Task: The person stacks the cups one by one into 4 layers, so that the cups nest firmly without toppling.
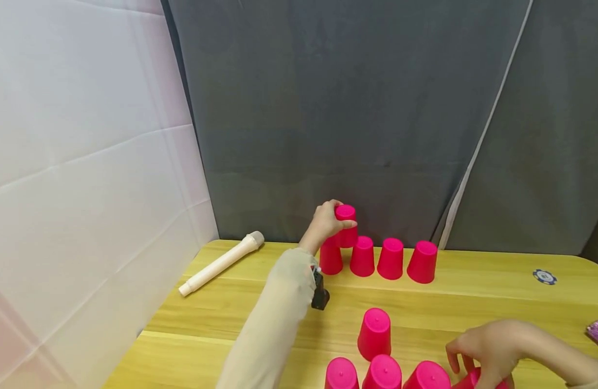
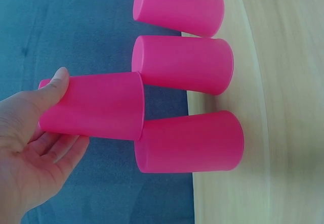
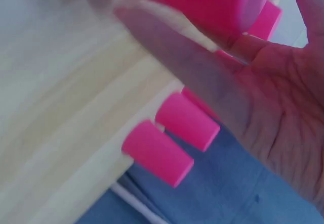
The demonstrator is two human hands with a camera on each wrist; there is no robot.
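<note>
On the yellow table (image 1: 474,302) a back row of upside-down pink cups (image 1: 391,259) stands along the far edge. The left hand (image 1: 324,221), the nearer one, grips another upturned cup (image 1: 346,226) above the row's two leftmost cups, its axis upright. Close by, the right hand (image 1: 489,348) curls around a near cup (image 1: 474,378) at the front cluster.

smooth matt pink plastic cups (image 1: 390,259) on a satiny light wood-grain table (image 1: 474,302), grey cloth backdrop (image 1: 352,108).
</note>
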